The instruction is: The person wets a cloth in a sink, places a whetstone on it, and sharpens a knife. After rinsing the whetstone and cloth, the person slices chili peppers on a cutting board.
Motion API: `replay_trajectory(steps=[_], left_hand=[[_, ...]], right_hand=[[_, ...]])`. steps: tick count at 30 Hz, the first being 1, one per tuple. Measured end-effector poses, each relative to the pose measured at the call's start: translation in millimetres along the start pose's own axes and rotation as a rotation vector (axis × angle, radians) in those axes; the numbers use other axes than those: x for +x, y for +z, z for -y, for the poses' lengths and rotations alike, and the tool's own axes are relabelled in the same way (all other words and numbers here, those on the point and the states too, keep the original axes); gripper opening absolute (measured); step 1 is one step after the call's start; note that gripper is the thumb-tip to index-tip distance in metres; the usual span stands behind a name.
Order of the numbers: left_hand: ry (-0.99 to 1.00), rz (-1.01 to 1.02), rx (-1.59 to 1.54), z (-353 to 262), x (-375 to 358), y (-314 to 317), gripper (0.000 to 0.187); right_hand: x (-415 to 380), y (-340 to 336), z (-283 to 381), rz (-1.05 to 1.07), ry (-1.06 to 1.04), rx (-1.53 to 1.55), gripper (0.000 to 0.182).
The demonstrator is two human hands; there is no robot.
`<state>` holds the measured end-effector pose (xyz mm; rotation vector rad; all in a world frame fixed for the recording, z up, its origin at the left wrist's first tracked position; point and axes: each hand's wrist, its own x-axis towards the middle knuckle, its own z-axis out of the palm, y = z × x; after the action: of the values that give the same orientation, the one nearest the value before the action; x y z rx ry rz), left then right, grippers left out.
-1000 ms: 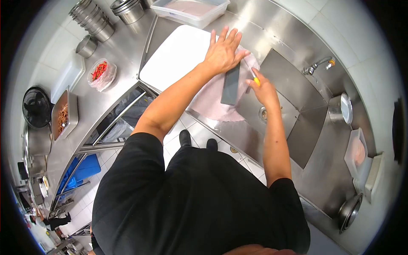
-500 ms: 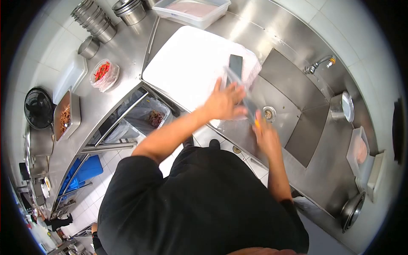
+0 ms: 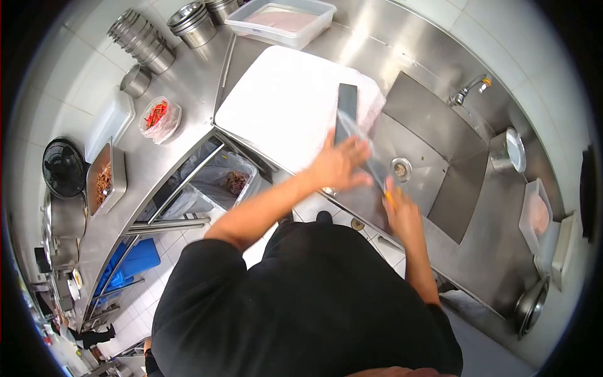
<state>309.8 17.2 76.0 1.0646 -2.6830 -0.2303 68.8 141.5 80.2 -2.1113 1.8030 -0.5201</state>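
Note:
A knife with a yellow-orange handle is in my right hand, whose fingers wrap round the handle. Its blade, blurred by motion, points away from me and lies slantwise across a long dark grey sharpening stone. My left hand, fingers spread, is over the near end of the stone and beside the blade; whether its fingertips press on the metal cannot be made out. Under the stone is a white cloth-like surface at the right end of a thick white board.
Right of the board is a steel sink with a tap. A plastic tub stands behind the board. Leftward are a bag-lined bowl of red chillies, stacked steel pots and a lined bin below the counter.
Both hands and the knife have come a little nearer to my body along the stone, the blade tip now lower on it. The whole view has shifted slightly.

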Motion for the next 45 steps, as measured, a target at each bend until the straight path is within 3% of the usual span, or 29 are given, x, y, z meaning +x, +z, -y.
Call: replay_trajectory(steps=[3, 6, 10, 12, 15, 17, 20, 21, 23, 25, 28, 38, 45], left_hand=[[-0.052, 0.063, -0.017, 50, 64, -15, 0.084], [0.014, 0.055, 0.047, 43, 53, -8, 0.084], [0.043, 0.048, -0.027, -40, -32, -3, 0.082], [0.048, 0.06, -0.063, -49, -37, -12, 0.079], [0.063, -0.004, 0.039, 4, 12, 10, 0.079], [-0.004, 0.032, 0.075, 31, 55, -8, 0.075], [-0.111, -0.139, -0.324, 41, 84, -36, 0.069], [-0.153, -0.305, -0.538, 29, 74, -51, 0.062], [-0.377, -0.374, -1.104, 9, 55, -61, 0.057], [-0.55, -0.388, -1.69, 3, 45, -64, 0.046], [-0.442, -0.295, -1.968, -8, 40, -71, 0.04], [-0.26, -0.281, -1.978, -52, 29, -109, 0.038], [-0.19, -0.285, -1.901, -59, 25, -109, 0.034]], right_hand=[[78, 0, 12, -0.059, 0.043, -0.034, 0.062], [63, -9, 10, -0.004, 0.053, -0.056, 0.058], [-46, -17, 1, 0.072, 0.016, -0.005, 0.058], [-46, -14, 0, 0.046, 0.024, -0.014, 0.058], [4, -6, 1, -0.064, -0.018, -0.013, 0.058], [56, 3, -2, -0.065, 0.11, -0.134, 0.057], [82, -17, 22, -0.101, 0.217, -0.157, 0.063], [81, -18, 20, -0.195, 0.154, -0.131, 0.063], [62, -16, 18, -0.369, 0.038, -0.079, 0.063], [45, -22, 27, -0.391, 0.016, -0.046, 0.066], [27, -31, 44, -0.405, -0.059, -0.032, 0.068], [-3, -48, 57, -0.556, -0.184, 0.064, 0.073], [-9, -56, 55, -0.548, -0.186, -0.008, 0.075]])
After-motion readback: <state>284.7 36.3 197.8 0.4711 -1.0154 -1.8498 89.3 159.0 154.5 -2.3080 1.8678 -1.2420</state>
